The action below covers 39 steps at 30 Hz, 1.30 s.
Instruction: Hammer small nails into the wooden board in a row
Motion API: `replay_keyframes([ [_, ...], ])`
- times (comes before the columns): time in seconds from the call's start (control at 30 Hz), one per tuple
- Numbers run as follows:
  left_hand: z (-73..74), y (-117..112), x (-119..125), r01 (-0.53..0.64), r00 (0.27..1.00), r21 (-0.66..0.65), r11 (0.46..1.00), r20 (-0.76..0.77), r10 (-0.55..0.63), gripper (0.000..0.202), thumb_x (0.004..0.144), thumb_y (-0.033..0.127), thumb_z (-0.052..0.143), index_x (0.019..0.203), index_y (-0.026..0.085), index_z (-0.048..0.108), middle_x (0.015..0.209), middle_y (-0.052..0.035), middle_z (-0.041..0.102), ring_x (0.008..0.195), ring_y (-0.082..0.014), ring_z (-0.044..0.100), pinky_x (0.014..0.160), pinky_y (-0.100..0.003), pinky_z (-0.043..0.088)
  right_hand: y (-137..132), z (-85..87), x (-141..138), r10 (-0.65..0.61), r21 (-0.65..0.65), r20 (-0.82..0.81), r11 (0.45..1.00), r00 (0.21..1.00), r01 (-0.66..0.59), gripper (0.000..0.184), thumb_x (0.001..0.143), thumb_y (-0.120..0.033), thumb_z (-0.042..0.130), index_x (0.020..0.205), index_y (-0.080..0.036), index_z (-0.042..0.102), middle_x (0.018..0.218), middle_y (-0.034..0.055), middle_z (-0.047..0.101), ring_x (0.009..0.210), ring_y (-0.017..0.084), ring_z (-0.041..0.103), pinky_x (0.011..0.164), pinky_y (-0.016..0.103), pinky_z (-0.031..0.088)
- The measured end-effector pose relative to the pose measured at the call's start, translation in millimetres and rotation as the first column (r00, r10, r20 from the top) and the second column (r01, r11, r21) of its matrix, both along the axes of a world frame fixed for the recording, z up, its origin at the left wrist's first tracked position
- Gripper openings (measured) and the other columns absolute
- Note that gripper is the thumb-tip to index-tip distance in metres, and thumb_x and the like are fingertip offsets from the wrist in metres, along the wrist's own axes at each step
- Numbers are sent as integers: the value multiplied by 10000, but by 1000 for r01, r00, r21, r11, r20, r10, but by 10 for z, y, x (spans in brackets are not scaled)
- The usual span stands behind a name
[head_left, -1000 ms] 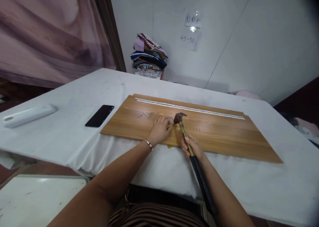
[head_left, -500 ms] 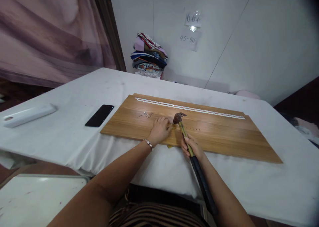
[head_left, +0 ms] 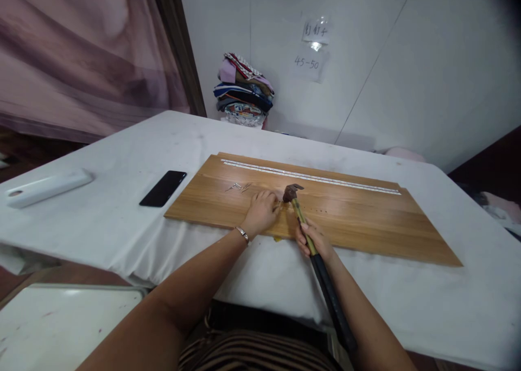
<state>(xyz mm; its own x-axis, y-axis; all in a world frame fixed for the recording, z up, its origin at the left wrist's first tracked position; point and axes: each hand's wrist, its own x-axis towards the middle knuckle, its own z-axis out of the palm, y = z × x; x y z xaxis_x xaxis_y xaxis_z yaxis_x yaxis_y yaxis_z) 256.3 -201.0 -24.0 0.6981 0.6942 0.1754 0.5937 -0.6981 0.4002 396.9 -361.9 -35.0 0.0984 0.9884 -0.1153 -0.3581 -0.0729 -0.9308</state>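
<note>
A long wooden board [head_left: 358, 224] lies on the white-covered table [head_left: 122, 224]. My right hand [head_left: 316, 239] is closed round the handle of a hammer [head_left: 299, 211], its rusty head [head_left: 291, 191] low over the board. My left hand [head_left: 260, 212] rests on the board just left of the hammer head, fingers pinched together by the head; what they hold is too small to see. A few loose nails [head_left: 239, 187] lie on the board further left. A row of small holes or nail heads [head_left: 319, 211] runs right of the hammer.
A pale strip [head_left: 313, 177] runs along the board's far edge. A black phone [head_left: 163, 188] and a white oblong object [head_left: 44, 187] lie on the table's left. Folded clothes [head_left: 243, 91] are stacked against the wall behind. A white surface [head_left: 65, 322] sits lower left.
</note>
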Motion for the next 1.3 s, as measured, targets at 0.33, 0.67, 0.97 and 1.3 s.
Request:
replay_keyframes([
  [0.33,-15,-3,1,2,1000,5,1000,3,-2,102,980,274,605,1031,196,645,1183,-117,664,1208,-292,580,1082,-455,424,10,-55,17,10,22,-18,1000,1000,-10,428,890,-565,698,1115,-250,515,579,-136,516,307,61,375,299,182,337],
  [0.67,-24,3,0,0,1000,11,1000,5,0,113,992,285,592,1029,195,649,1170,-114,659,1197,-282,575,1079,-445,421,5,-60,17,-4,17,-23,1000,1000,5,456,883,-579,700,1139,-243,528,565,-135,510,306,64,368,301,187,327],
  [0.97,-113,28,17,9,1000,31,999,17,-9,119,984,294,602,1033,195,645,1173,-118,662,1205,-291,575,1081,-457,419,-6,-29,-1,-37,18,-46,999,998,38,434,897,-558,697,1144,-236,542,587,-129,519,320,59,385,319,180,340],
  [1.3,-65,-8,14,2,1000,25,1000,28,-2,159,1014,313,564,1050,189,656,1183,-124,672,1201,-292,584,1083,-461,427,29,-179,-5,-94,25,-56,995,994,96,441,862,-597,725,1073,-251,551,548,-133,491,290,64,314,282,191,280],
])
